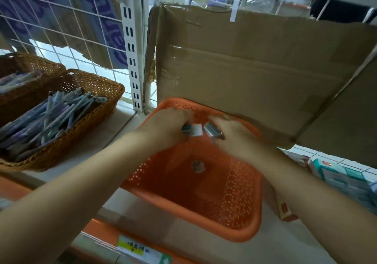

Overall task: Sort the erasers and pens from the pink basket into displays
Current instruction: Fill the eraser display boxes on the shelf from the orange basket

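Over the far end of the pink basket point(242, 198), the left hand point(169, 127) pinches a white eraser point(196, 130) and the right hand point(230, 133) apparently grips a grey eraser point(212, 132); lift both clear with firm, steady grips.

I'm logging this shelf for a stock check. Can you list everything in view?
plastic basket: one, orange-pink, centre of shelf
small item: one, greyish, on the plastic basket's floor; too blurred to name
white eraser: one, above the plastic basket
grey eraser: one, beside it
wicker baskets: two, brown, left
pens: many, bluish-grey, in the wicker baskets
cardboard: one sheet, brown, behind the plastic basket
wire grid: one, white, upper left
boxes: several, teal and white, far right
left hand: fingers grip the white eraser
right hand: fingers grip the grey eraser
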